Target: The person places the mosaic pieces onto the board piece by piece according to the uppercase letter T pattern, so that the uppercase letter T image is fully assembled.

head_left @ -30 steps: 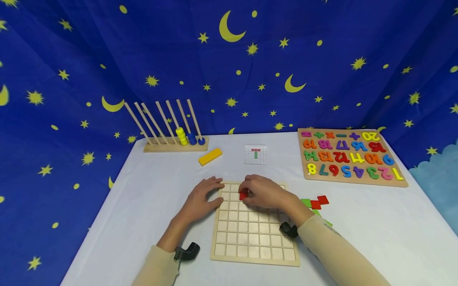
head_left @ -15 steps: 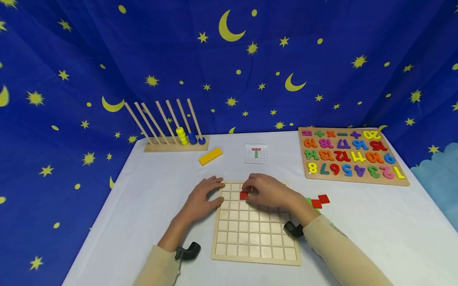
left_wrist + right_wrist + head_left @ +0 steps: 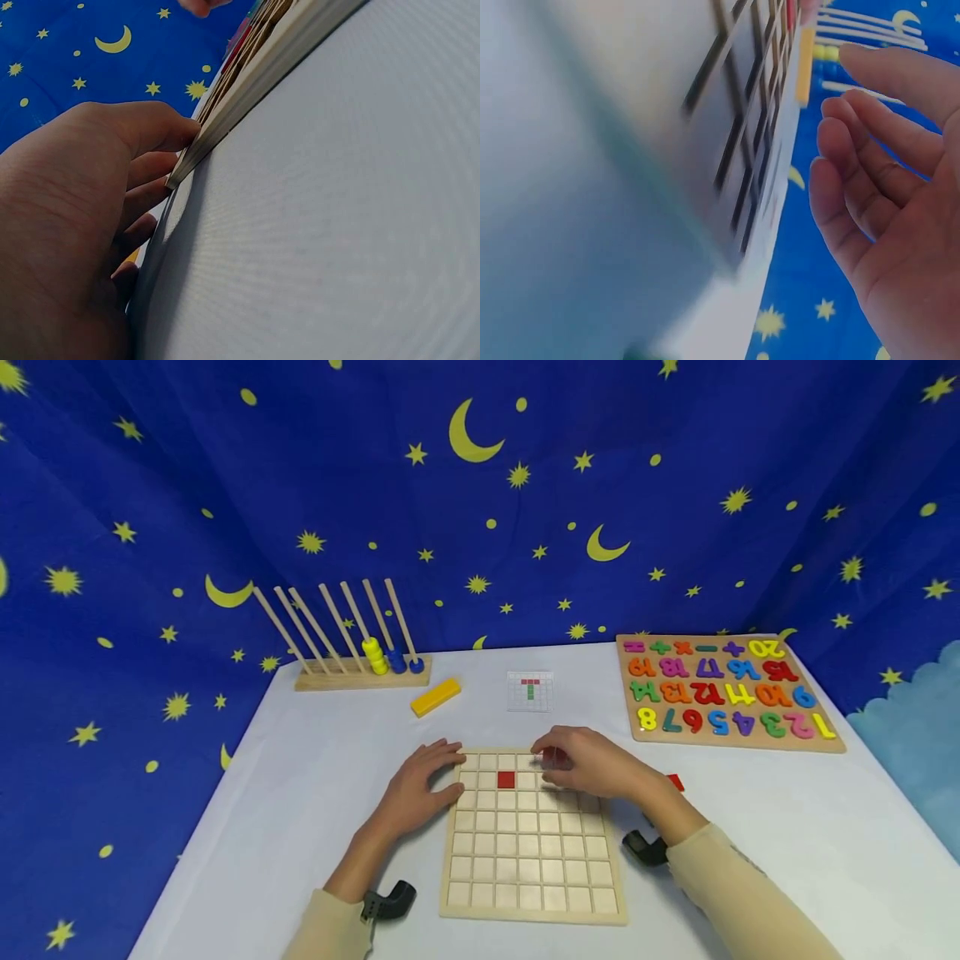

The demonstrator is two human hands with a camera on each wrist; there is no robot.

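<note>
A wooden grid board (image 3: 517, 917) lies on the table before me. One red square tile (image 3: 506, 780) sits in a cell of its second row from the far edge, third column from the left. My left hand (image 3: 411, 792) rests at the board's left edge near the far corner; in the left wrist view its thumb (image 3: 161, 127) and fingertips touch the rim. Over the far right part of the board hovers my right hand (image 3: 596, 764), fingers loosely bent. The right wrist view shows that hand (image 3: 900, 180) with nothing between thumb and fingers.
Behind the board lies a pattern card (image 3: 530, 692) with a red and green T. A yellow block (image 3: 436, 697) and a peg abacus (image 3: 363, 681) stand left of it, a number puzzle board (image 3: 731, 693) right. A red tile (image 3: 676, 782) shows beside my right forearm.
My right hand has let go of the red tile in its cell and moved right, away from it. The left hand keeps its place at the board edge. The head view has shifted slightly.
</note>
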